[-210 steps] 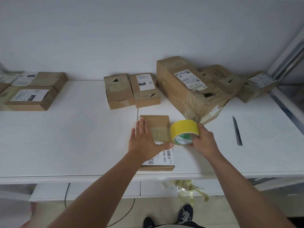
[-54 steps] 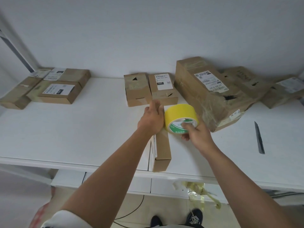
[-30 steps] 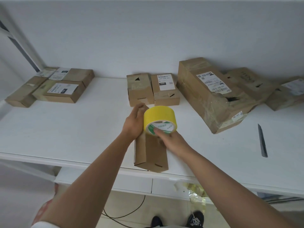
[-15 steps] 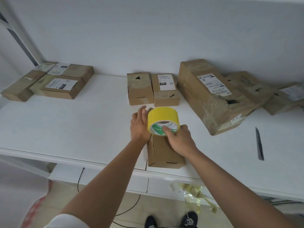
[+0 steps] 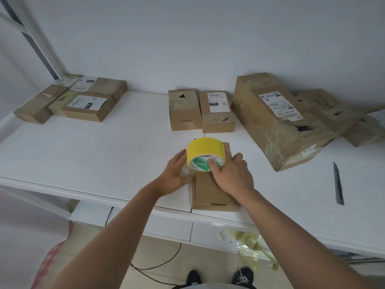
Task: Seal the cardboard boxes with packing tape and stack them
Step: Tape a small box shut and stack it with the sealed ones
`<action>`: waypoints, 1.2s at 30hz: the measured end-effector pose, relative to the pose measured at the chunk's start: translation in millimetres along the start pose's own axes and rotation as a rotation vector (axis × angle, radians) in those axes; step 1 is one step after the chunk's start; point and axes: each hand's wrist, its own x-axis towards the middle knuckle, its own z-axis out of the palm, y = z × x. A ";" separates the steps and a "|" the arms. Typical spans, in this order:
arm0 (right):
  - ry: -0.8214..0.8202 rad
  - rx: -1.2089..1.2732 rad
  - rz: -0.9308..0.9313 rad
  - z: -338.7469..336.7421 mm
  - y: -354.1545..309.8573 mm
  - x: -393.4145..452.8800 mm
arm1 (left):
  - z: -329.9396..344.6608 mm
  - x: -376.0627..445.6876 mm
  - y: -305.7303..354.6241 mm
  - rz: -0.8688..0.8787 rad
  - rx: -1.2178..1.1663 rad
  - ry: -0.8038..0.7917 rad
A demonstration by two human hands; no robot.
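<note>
Two hands are busy on one small cardboard box (image 5: 212,192) lying flat at the near edge of the white desk (image 5: 104,155), its tucked end flap facing the person. The right hand (image 5: 233,176) rests on top of the box with its thumb hooked into the core of the yellow tape roll (image 5: 205,154), fingers curled around the roll's far side, so it holds the roll standing on the box's far end. The left hand (image 5: 177,174) lies alongside the box's left flank, fingers mostly straight and pressed against the box and roll, bracing rather than gripping. It looks like the taping step on this box: a strip is about to be laid or drawn across the top. Whether a free end of tape is already stuck down I cannot tell. The next move likely calls for pulling the roll along the box while the left hand pins the box still, then cutting; the knife (image 5: 338,184) lies well apart to the right, an awkward reach. Below the desk edge, scraps of used tape (image 5: 252,247) dangle. Farther back stand two small boxes (image 5: 202,111) side by side, a large battered box (image 5: 277,119) leaning to their right, and a low group of flat boxes (image 5: 83,101) at the far left, probably where stacking goes.
</note>
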 end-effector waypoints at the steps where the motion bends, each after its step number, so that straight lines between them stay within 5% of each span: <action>1: 0.007 -0.029 -0.010 0.8 -1.3 -0.5 | -0.7 -0.8 -2.1 -0.010 0.064 -0.023; 5: 0.078 -0.116 -0.049 5.7 -3.4 -4.7 | -1.5 2.9 5.6 -0.149 0.209 -0.059; 11: 0.089 -0.152 -0.102 3.4 0.8 -3.1 | 7.5 5.7 22.6 -0.135 0.173 0.016; 25: 0.064 0.450 -0.003 -2.9 40.5 1.1 | 28.7 15.1 43.3 -0.082 0.263 -0.026; 30: 0.080 0.415 -0.039 3.1 30.3 0.6 | 4.8 29.0 35.1 0.023 0.241 -0.093; 36: 0.115 0.348 -0.058 4.9 19.7 -0.8 | 14.2 24.8 48.4 -0.095 0.257 -0.040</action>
